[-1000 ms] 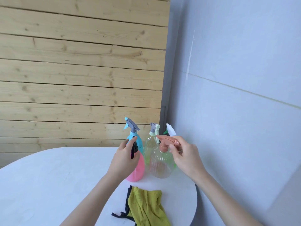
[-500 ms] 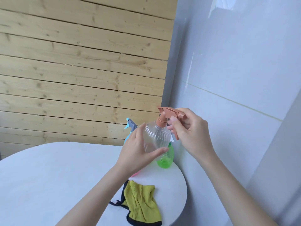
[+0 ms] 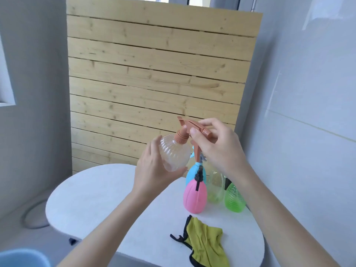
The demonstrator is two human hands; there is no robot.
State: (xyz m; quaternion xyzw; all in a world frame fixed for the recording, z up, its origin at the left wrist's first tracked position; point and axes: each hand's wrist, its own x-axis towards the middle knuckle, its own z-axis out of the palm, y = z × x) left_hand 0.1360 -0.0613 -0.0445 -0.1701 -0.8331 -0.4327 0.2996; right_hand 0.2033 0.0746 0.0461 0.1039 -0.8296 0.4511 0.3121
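Item: bottle, in air above surface. Axis tilted, base down-left, neck up-right. L grip curled round body; R grip pinches sprayer at neck end. I judge next: R twists sprayer off abt that axis.

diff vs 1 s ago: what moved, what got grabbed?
The clear bottle stood on the table among the others; it is now lifted off it and tilted. The left hand moved from the pink bottle to cup the clear bottle's body. The right hand kept its grip on the spray head. The pink, blue bottle, green bottle and yellow cloth stayed put.
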